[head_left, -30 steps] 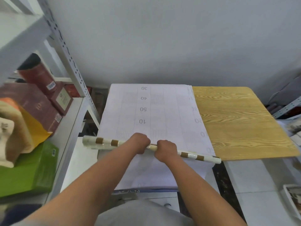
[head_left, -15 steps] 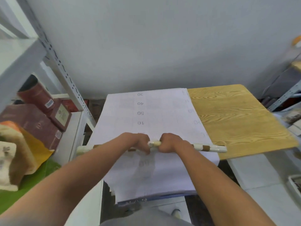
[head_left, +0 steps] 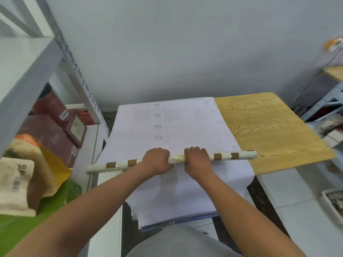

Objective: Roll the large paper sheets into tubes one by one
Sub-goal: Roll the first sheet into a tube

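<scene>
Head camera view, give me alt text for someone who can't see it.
Two hands, left hand and right hand, grip a long rod banded in cream and brown, lying crosswise on a stack of large white paper sheets on a wooden table. Shelves with boxes stand left.

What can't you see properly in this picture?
- Fingertips of the left hand and right hand: head view, curled under the taped stick.
- Middle of the stick: covered by both hands.
- Near edge of the paper sheets: head view, hangs off the wooden table behind the person's grey clothing.
- Faint printing near the sheets' right edge: too pale to read.
- Things at the right edge: blurred and cut off by the frame.
</scene>
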